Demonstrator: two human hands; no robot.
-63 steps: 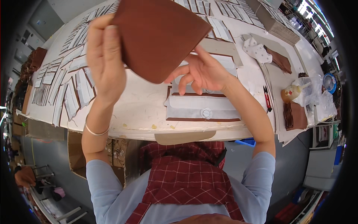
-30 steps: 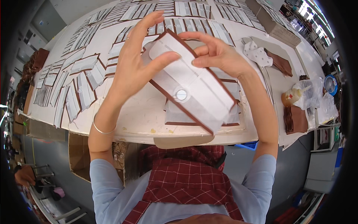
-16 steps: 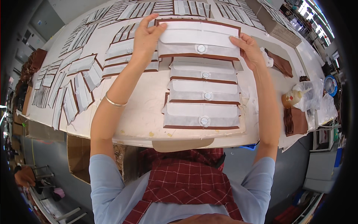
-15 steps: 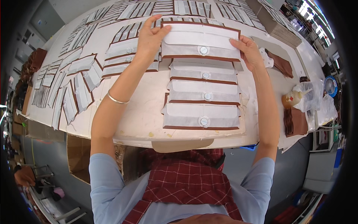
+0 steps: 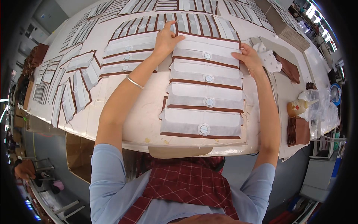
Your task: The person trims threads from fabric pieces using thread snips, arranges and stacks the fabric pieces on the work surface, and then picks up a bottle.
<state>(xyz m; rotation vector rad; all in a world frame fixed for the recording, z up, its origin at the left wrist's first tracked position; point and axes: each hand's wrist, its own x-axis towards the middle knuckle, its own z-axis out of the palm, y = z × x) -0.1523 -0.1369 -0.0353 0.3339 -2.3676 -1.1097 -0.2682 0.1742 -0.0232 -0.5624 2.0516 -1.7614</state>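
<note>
A: Where are the hands?
B: Both are far out over the bench (image 5: pixel 138 112), on the topmost flap piece (image 5: pixel 207 48), a white-lined piece with brown leather edging and a round snap at its centre. Left hand (image 5: pixel 166 37) is at its left end, fingers flat and pressing on the piece's upper left corner. Right hand (image 5: pixel 249 58) is at the right end, fingers curled lightly on the edge. Neither is clenched; this is pressing rather than a true grasp.
A: Where does that piece sit?
B: At the top of a column of four matching pieces (image 5: pixel 204 102), each overlapping the next and running down toward the bench's near edge. The bottom one (image 5: pixel 201 125) is just short of that edge.
A: Anything else around?
B: More rows of the same pieces (image 5: pixel 125 56) lie to the left and along the far edge. A glue bottle (image 5: pixel 298 107) and brown leather scraps (image 5: pixel 297 131) are near the right edge. There's a bracelet (image 5: pixel 134 82) on the left wrist.
</note>
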